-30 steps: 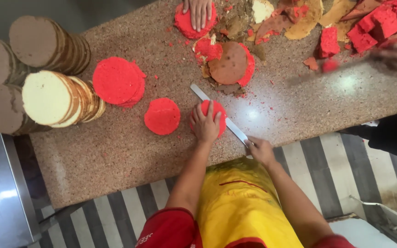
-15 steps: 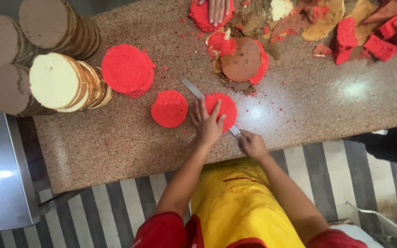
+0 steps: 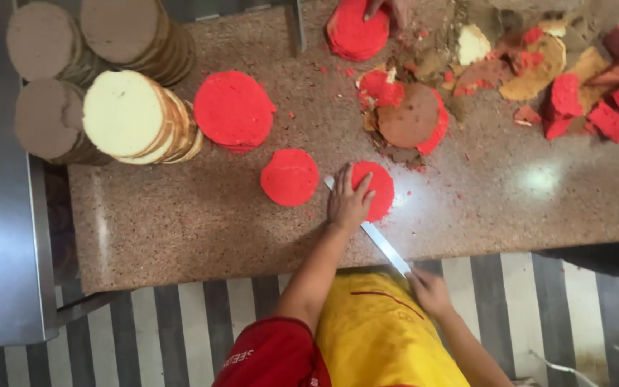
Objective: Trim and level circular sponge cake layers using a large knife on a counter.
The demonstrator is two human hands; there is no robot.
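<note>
Pressing flat on a small red cake round (image 3: 375, 188), the left hand (image 3: 347, 201) lies with fingers spread and palm down, open over the near half of the disc; the round rests on the speckled stone counter (image 3: 180, 229), close to its near edge. A long knife (image 3: 374, 236) runs slantwise under the left hand, its blade level with the counter and entering the round from the side; the right hand (image 3: 430, 290) is closed around the knife's handle, just off the counter's edge above the yellow apron (image 3: 381, 337).

Just left of the held disc lies a second small red round (image 3: 289, 177), apart from it; farther left sits a larger red round (image 3: 233, 110). Beyond that stand stacks of pale and brown cake discs (image 3: 120, 93), tipped on edge and leaning together at the counter's left end.

Beyond the held round, a brown disc (image 3: 410, 115) rests among red and tan trimmings (image 3: 582, 79), which spread across the far right of the counter. At the far edge another person's hand (image 3: 388, 7) touches a further red round (image 3: 356, 32); whether that hand grips it cannot be told.
</note>
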